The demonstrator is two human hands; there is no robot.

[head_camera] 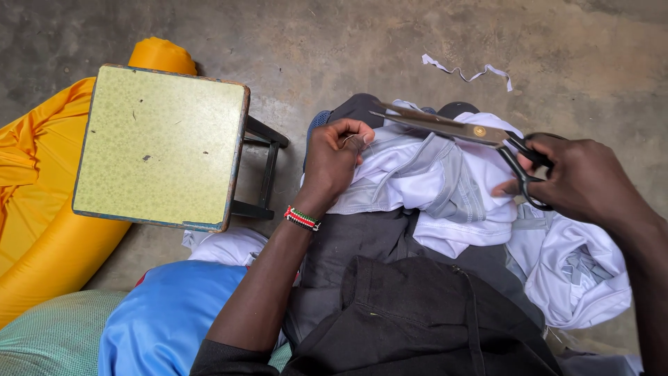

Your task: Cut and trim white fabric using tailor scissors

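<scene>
Left hand (337,157) pinching white garment (445,188); right hand (581,177) gripping scissors (452,127).

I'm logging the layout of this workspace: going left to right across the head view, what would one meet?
Orange fabric → green-topped stool → left hand pinching the white garment → scissors → right hand in their handles.

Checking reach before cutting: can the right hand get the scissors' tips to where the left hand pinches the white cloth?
Probably yes. The right hand holds the scissors, whose tips already lie close to the left hand on the white cloth, with nothing between them.
</scene>
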